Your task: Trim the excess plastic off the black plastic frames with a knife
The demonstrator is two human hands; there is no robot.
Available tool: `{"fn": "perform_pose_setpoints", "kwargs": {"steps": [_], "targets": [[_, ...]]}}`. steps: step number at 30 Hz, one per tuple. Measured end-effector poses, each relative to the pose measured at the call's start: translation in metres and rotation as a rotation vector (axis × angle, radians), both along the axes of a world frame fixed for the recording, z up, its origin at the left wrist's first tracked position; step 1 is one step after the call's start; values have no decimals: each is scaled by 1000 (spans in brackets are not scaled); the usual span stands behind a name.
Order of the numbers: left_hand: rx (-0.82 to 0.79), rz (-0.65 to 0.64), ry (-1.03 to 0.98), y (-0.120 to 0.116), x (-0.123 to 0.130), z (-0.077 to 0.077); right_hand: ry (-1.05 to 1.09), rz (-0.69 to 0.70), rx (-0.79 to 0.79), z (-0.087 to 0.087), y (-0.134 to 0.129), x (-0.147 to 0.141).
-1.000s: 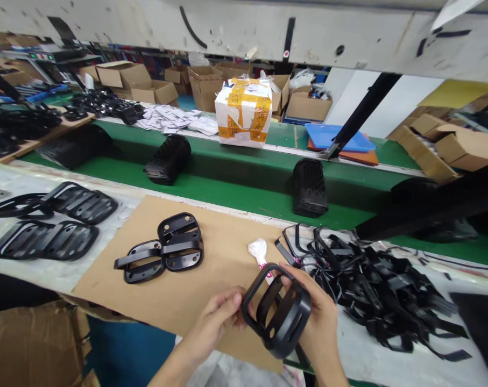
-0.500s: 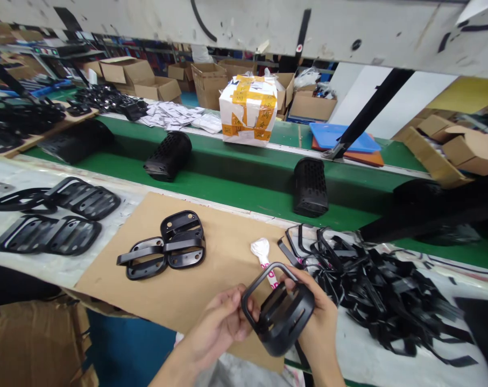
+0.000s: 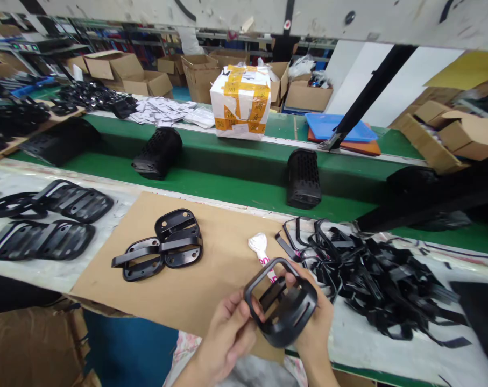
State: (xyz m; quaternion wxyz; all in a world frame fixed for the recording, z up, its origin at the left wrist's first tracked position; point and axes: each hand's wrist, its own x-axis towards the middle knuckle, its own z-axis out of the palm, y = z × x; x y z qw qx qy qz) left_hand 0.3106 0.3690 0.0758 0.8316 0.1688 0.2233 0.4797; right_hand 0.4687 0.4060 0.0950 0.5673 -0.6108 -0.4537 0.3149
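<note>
A black plastic frame with a raised loop handle [image 3: 282, 331] is held up over the near edge of the bench. My right hand [image 3: 319, 320] wraps its right side, the thumb over the inner edge. At the left edge of the loop, the fingers of my left hand [image 3: 231, 330] are bent and pinch the rim; some fingertips are hidden behind it. Similar black plastic frames [image 3: 179, 250] lie left of my hands on a cardboard sheet [image 3: 215, 269]. Just beyond the held frame rests a twisted white plastic wrap [image 3: 258, 244] with pink letters.
A tangled heap of thin black strips [image 3: 373, 285] covers the bench on the right. More black frames [image 3: 68, 239] lie at far left. Perforated black housings [image 3: 304, 180] stand on the green conveyor [image 3: 227, 185]. Behind is a taped white box [image 3: 241, 102]; a black post [image 3: 373, 97] slants at right.
The camera view has shifted slightly, so the bench items sit a little further left. Both hands stay at the frame, which has tilted slightly; the left fingers have curled closer to its rim.
</note>
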Motion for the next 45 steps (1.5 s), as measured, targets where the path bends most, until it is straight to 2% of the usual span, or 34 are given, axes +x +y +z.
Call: {"fn": "perform_pose_setpoints", "kwargs": {"steps": [3, 7, 9, 12, 15, 17, 20, 21, 23, 25, 27, 32, 36, 40, 42, 45], "targets": [[38, -23, 0, 8, -4, 1, 25, 43, 0, -3, -2, -2], [-9, 7, 106, 11, -2, 1, 19, -15, 19, -6, 1, 3], [-29, 26, 221, 12, -1, 2, -43, -6, 58, -4, 3, 11], [51, 21, 450, 18, -3, 6, -130, 110, 152, 4, 3, 23], [133, 99, 697, 28, -7, 9, -194, 231, 265, 8, 0, 25], [159, 147, 802, 35, -9, 9, -196, 222, 284, 5, -3, 20], [205, 186, 849, 43, -12, 8, -22, 121, 171, -4, -5, 7], [228, 219, 859, 44, -13, 7, 62, 128, 101, -8, -5, 3], [305, 293, 898, 46, -15, 8, 192, 264, -58, -14, -4, -3], [417, 309, 959, 47, -16, 11, 219, 432, -169, -20, -3, -7], [540, 278, 1019, 47, -17, 16, 192, 477, -172, -22, -1, -9], [779, 233, 1081, 42, -19, 21, 191, 384, -130, -18, -2, -9], [734, 246, 1105, 36, -24, 17, 251, 418, -164, -18, -9, -7], [731, 241, 1155, 34, -30, 14, 111, 394, -164, -31, -14, -5], [753, 191, 1168, 35, -33, 17, 41, 417, -165, -36, -13, -4], [771, 41, 1191, 38, -40, 24, 33, 496, -217, -36, -13, -2]]}}
